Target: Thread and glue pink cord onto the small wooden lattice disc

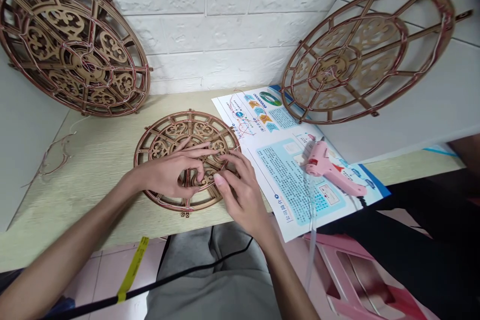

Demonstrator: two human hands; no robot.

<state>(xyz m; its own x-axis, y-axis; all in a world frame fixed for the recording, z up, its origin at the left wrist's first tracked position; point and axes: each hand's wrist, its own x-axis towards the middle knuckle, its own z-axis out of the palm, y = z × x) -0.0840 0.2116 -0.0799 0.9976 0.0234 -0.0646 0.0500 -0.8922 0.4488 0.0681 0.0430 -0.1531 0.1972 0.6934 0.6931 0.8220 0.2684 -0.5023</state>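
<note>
A round bronze-coloured lattice frame (190,119) lies flat on the table, with scroll-shaped cut-outs, spokes and thin wires along its rings. Across its middle rests my left hand (174,172), its long fingers stretched out and its index finger curled toward the thumb. On the frame's right side is my right hand (243,190), thumb and fingers bent but apart, tips touching the spokes near the inner ring. A thin pale wire shows by its fingers. Whether a wire is under the fingertips I cannot make out.
Similar round frames lean at the left (90,65) and right (337,65). A pink glue gun (332,170) with a clear glue stick lies on a printed sheet (268,180). Loose wires (56,157) lie at the left. A black cable with a yellow tag (133,267) crosses my lap; a pink stool (341,270) stands below.
</note>
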